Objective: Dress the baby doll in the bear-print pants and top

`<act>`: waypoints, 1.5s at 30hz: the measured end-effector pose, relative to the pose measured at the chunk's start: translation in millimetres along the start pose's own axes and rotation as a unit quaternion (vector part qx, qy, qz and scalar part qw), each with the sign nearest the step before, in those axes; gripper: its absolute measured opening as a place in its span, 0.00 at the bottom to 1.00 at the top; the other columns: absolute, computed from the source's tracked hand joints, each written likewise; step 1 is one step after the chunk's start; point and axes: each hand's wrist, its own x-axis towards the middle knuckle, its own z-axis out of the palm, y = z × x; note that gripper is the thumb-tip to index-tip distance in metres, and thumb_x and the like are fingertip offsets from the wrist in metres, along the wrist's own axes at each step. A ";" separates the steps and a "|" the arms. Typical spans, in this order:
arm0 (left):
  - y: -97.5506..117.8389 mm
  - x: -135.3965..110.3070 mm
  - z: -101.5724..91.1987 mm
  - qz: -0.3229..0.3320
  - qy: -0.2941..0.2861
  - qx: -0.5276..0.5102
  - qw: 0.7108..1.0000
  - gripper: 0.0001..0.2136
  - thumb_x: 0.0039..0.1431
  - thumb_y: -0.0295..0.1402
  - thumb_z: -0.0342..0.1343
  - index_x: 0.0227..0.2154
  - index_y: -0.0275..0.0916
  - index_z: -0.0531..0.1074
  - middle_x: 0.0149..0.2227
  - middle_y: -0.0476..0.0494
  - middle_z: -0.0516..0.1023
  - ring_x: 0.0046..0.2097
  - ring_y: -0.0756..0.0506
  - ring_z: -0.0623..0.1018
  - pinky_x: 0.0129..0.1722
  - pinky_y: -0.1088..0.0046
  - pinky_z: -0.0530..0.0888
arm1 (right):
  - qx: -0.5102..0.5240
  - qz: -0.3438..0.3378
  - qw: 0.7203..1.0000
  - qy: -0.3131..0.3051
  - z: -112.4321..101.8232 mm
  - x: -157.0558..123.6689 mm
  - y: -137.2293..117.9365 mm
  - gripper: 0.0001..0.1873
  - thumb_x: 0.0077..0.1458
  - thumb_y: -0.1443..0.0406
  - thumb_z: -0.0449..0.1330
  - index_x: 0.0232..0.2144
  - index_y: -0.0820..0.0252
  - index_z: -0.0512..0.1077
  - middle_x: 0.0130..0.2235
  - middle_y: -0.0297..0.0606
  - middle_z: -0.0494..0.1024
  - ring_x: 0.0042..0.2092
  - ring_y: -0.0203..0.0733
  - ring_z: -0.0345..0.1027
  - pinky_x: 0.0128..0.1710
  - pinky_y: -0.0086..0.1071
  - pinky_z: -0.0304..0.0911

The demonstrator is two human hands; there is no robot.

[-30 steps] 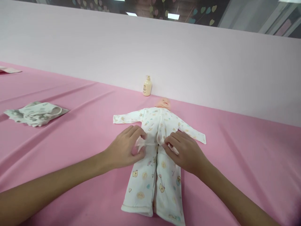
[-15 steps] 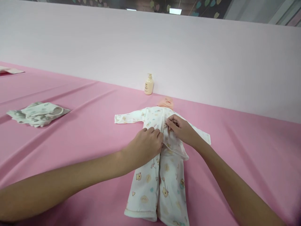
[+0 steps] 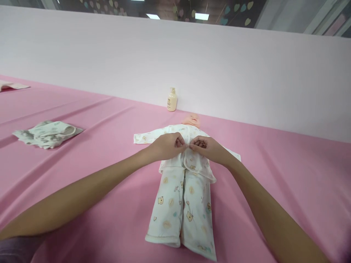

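A baby doll (image 3: 191,119) lies on its back on the pink table cover (image 3: 109,124), dressed in a white printed romper (image 3: 181,197) with small bears on it. My left hand (image 3: 167,145) and my right hand (image 3: 205,147) meet at the middle of the doll's chest. Both are closed in a pinch on the two front edges of the romper, fingertips almost touching. Below my hands the lower front flaps hang loose over the legs. The doll's left sleeve stretches out flat to the left.
A cream pump bottle (image 3: 172,100) stands against the pale wall behind the doll's head. A crumpled green-printed garment (image 3: 48,133) lies at the left. Another pale cloth (image 3: 12,86) shows at the far left edge.
Both hands have moved up from the doll's waist to its chest. The waist tie is let go, and both now pinch the romper's front edges together.
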 end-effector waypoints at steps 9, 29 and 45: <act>-15.1 15.1 14.0 -0.004 -0.027 -0.102 0.994 0.13 0.56 0.46 0.69 0.36 0.43 0.81 0.31 0.51 0.70 0.31 0.50 0.68 0.28 0.73 0.63 | 0.068 0.000 0.997 -0.046 -8.0 0.1 4.8 0.19 0.59 0.47 0.69 0.41 0.54 0.78 0.38 0.35 0.76 0.38 0.40 0.65 0.38 0.35 0.60; -11.5 9.3 14.2 -0.034 -0.033 -0.176 0.983 0.13 0.56 0.44 0.69 0.37 0.41 0.78 0.30 0.52 0.65 0.30 0.50 0.65 0.27 0.75 0.61 | 0.061 0.000 0.998 -0.027 0.4 -2.3 0.0 0.21 0.58 0.45 0.69 0.37 0.55 0.77 0.33 0.34 0.75 0.33 0.37 0.62 0.31 0.33 0.56; -7.4 7.9 16.6 -0.019 -0.002 -0.141 0.990 0.15 0.63 0.46 0.63 0.37 0.37 0.82 0.30 0.49 0.72 0.33 0.48 0.69 0.31 0.72 0.65 | 0.051 -0.029 0.998 -0.014 3.9 -3.4 -0.8 0.22 0.56 0.44 0.70 0.39 0.54 0.78 0.33 0.33 0.72 0.33 0.37 0.62 0.30 0.32 0.56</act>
